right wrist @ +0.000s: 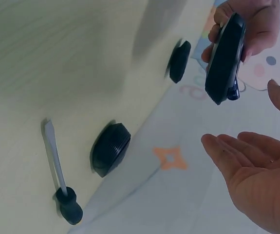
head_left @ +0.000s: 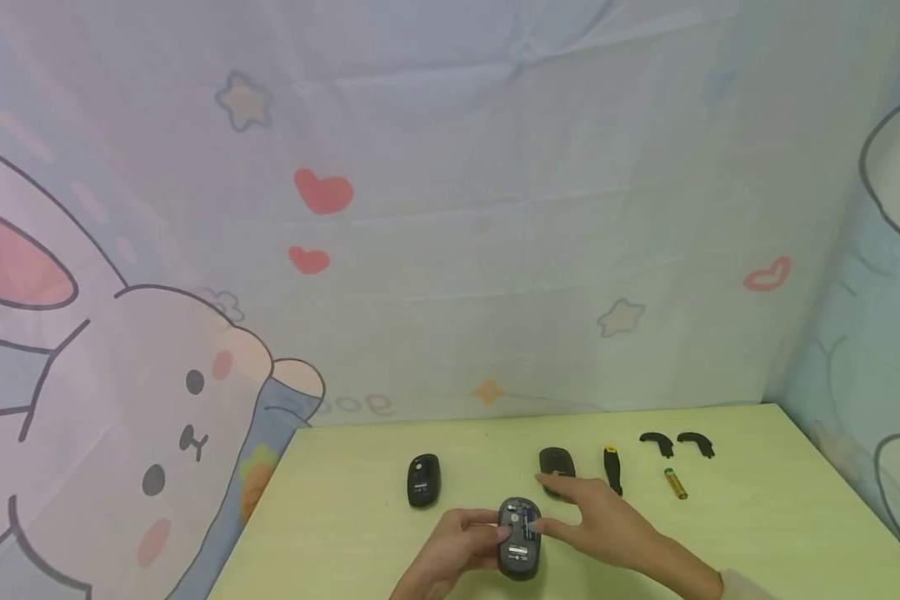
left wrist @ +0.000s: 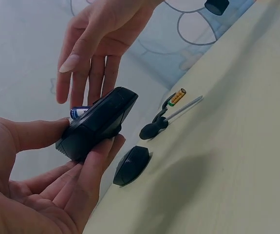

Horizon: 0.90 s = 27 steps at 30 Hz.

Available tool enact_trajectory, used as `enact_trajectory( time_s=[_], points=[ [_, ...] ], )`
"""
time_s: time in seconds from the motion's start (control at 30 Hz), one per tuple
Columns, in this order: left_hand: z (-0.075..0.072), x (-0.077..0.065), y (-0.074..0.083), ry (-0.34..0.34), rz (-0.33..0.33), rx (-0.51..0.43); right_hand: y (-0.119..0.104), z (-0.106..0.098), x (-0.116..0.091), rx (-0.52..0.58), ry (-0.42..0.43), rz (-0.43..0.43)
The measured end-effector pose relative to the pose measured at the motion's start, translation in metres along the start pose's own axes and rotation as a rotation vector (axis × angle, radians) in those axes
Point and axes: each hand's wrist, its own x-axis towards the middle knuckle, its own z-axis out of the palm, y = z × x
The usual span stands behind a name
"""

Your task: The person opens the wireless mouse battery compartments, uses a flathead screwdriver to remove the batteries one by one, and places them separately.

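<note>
My left hand [head_left: 461, 546] grips a black computer mouse [head_left: 519, 558], its underside turned up in the head view, with the thumb along one edge. A blue-and-white battery [left wrist: 79, 112] juts out of that underside. My right hand [head_left: 607, 521] hovers beside the mouse with fingers extended and nothing in its grasp. In the right wrist view a gap shows between the right fingertips [right wrist: 213, 141] and the battery [right wrist: 233, 91].
Two more black mice lie on the table, one on the left [head_left: 423, 481] and one behind my right hand [head_left: 557, 461]. A screwdriver [head_left: 612, 468], a gold-and-green battery [head_left: 675, 483] and two curved black pieces [head_left: 657, 442] lie to the right. A printed cloth [head_left: 450, 250] hangs behind.
</note>
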Motion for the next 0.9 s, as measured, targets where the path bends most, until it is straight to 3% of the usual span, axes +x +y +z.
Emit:
enact_trajectory(
  time_s=[0.3, 0.43, 0.9],
  points=[
    [0.003, -0.003, -0.004, -0.014, -0.014, 0.000, -0.005, 0.016, -0.005, -0.113, 0.060, -0.159],
    [0.006, -0.002, -0.006, -0.015, -0.021, -0.007, -0.007, 0.021, -0.008, -0.129, 0.079, -0.183],
    [0.010, -0.002, -0.004, -0.038, 0.002, -0.036, -0.003, 0.032, -0.013, -0.131, 0.063, -0.122]
  ],
)
